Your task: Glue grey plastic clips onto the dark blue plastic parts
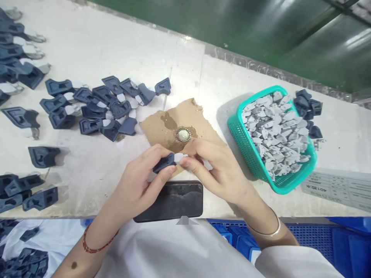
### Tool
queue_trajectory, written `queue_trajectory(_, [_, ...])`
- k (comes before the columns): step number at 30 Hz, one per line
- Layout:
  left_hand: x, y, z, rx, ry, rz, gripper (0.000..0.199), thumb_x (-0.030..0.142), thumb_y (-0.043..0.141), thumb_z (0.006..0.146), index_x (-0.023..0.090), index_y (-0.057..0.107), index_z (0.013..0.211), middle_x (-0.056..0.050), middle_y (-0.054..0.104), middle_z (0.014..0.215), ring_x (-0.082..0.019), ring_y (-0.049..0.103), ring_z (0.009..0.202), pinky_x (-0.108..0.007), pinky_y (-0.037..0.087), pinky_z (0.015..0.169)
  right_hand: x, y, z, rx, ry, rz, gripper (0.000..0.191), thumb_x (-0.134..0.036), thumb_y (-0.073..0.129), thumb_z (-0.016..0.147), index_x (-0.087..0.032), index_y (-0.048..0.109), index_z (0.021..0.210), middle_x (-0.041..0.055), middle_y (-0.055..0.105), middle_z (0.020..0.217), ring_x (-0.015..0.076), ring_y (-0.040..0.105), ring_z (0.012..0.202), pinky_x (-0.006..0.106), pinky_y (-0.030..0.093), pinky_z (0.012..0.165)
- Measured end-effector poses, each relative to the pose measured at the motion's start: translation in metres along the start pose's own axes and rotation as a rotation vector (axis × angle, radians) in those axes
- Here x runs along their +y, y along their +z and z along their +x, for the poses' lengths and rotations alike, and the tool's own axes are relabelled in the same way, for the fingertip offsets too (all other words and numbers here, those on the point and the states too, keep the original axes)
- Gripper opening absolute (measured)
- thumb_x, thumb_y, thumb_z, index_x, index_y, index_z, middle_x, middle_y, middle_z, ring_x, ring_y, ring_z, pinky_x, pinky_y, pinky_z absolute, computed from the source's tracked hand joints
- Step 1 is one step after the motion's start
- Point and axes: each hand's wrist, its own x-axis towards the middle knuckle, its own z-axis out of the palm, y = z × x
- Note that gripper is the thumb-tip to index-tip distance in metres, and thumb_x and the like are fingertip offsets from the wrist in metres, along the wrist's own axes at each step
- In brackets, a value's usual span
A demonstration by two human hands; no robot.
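My left hand is closed round a dark blue moulded plastic part, held over the cardboard near the table's front edge. At that part's right end sits a small white piece, with the fingers of my right hand pinched on it. My right fingertips partly hide the white piece. Just beyond my hands, a bottle cap with pale contents lies on a stained piece of brown cardboard. Below my hands a black phone lies flat.
A green basket full of small white and grey pieces stands at right. Loose blue parts lie behind it, and a printed box is beside it. Several blue parts with white ends cover the left. Blue crates are below the table.
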Motion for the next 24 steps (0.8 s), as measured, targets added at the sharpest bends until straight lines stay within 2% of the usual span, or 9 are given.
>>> queue_trajectory(3, [0.006, -0.007, 0.002, -0.020, 0.012, 0.033, 0.008, 0.021, 0.055, 0.106, 0.024, 0.060, 0.112, 0.003, 0.066, 0.096, -0.010, 0.063, 0.084, -0.020, 0.049, 0.076, -0.003, -0.014, -0.002, -0.025, 0.027, 0.005, 0.020, -0.027, 0.060, 0.107, -0.021, 0.061, 0.088, -0.0012, 0.068, 0.082, 0.0119, 0.063, 0.074, 0.025, 0.048, 0.066])
queue_trajectory(5, [0.010, -0.018, 0.000, 0.020, 0.003, 0.130, 0.012, 0.020, 0.059, 0.104, 0.023, 0.063, 0.115, 0.002, 0.069, 0.102, -0.012, 0.066, 0.092, -0.021, 0.051, 0.083, -0.003, -0.029, -0.008, 0.057, 0.095, -0.057, 0.021, -0.031, 0.059, 0.108, -0.023, 0.066, 0.090, 0.0007, 0.071, 0.085, 0.0156, 0.067, 0.079, 0.030, 0.051, 0.072])
queue_trajectory(8, [0.009, -0.043, -0.005, 0.273, -0.028, 0.364, 0.019, 0.023, 0.071, 0.097, 0.021, 0.072, 0.116, -0.002, 0.074, 0.106, -0.016, 0.068, 0.098, -0.027, 0.053, 0.091, 0.007, -0.055, -0.018, 0.352, 0.280, -0.430, 0.015, -0.033, 0.060, 0.104, -0.025, 0.070, 0.096, 0.0049, 0.076, 0.095, 0.0242, 0.070, 0.090, 0.039, 0.052, 0.078])
queue_trajectory(9, [0.006, -0.053, -0.006, 0.379, -0.060, 0.442, 0.022, 0.025, 0.073, 0.095, 0.020, 0.075, 0.117, -0.004, 0.076, 0.108, -0.019, 0.069, 0.100, -0.030, 0.053, 0.095, 0.013, -0.063, -0.022, 0.403, 0.351, -0.576, 0.011, -0.031, 0.062, 0.101, -0.026, 0.071, 0.098, 0.0067, 0.076, 0.099, 0.0276, 0.071, 0.094, 0.043, 0.053, 0.081])
queue_trajectory(12, [-0.009, -0.083, -0.007, 0.593, -0.185, 0.636, 0.037, 0.035, 0.073, 0.095, 0.019, 0.076, 0.128, -0.012, 0.075, 0.125, -0.032, 0.070, 0.117, -0.047, 0.052, 0.109, 0.031, -0.076, -0.029, 0.322, 0.507, -0.800, 0.016, -0.023, 0.059, 0.092, -0.026, 0.072, 0.100, 0.0105, 0.077, 0.106, 0.0359, 0.070, 0.102, 0.054, 0.054, 0.090])
queue_trajectory(15, [-0.025, -0.106, -0.002, 0.525, -0.230, 0.764, 0.051, 0.041, 0.063, 0.099, 0.010, 0.070, 0.139, -0.022, 0.068, 0.144, -0.041, 0.059, 0.141, -0.060, 0.038, 0.124, 0.044, -0.077, -0.031, 0.270, 0.522, -0.821, 0.024, -0.020, 0.052, 0.087, -0.026, 0.073, 0.097, 0.0117, 0.077, 0.104, 0.0370, 0.071, 0.103, 0.054, 0.056, 0.091])
queue_trajectory(18, [-0.029, -0.119, -0.003, 0.408, -0.268, 0.778, 0.066, 0.046, 0.058, 0.098, 0.001, 0.062, 0.147, -0.030, 0.056, 0.157, -0.043, 0.048, 0.153, -0.060, 0.028, 0.130, 0.049, -0.074, -0.031, 0.302, 0.554, -0.842, 0.026, -0.026, 0.052, 0.083, -0.025, 0.075, 0.095, 0.0145, 0.077, 0.101, 0.0367, 0.072, 0.098, 0.052, 0.057, 0.088])
queue_trajectory(22, [-0.018, -0.129, -0.032, 0.559, -0.336, 0.802, 0.059, 0.049, 0.061, 0.097, 0.014, 0.066, 0.145, -0.021, 0.061, 0.154, -0.039, 0.050, 0.151, -0.057, 0.029, 0.130, 0.056, -0.074, -0.034, 0.317, 0.588, -0.882, 0.028, -0.034, 0.053, 0.080, -0.024, 0.076, 0.091, 0.0174, 0.077, 0.097, 0.0375, 0.071, 0.093, 0.053, 0.056, 0.081])
queue_trajectory(24, [-0.013, -0.136, -0.054, 0.563, -0.415, 0.821, 0.056, 0.053, 0.067, 0.094, 0.022, 0.069, 0.141, -0.016, 0.066, 0.148, -0.041, 0.053, 0.147, -0.061, 0.032, 0.128, 0.060, -0.076, -0.037, 0.352, 0.569, -0.881, 0.024, -0.033, 0.056, 0.078, -0.027, 0.077, 0.088, 0.0150, 0.078, 0.094, 0.0344, 0.070, 0.087, 0.050, 0.054, 0.075])
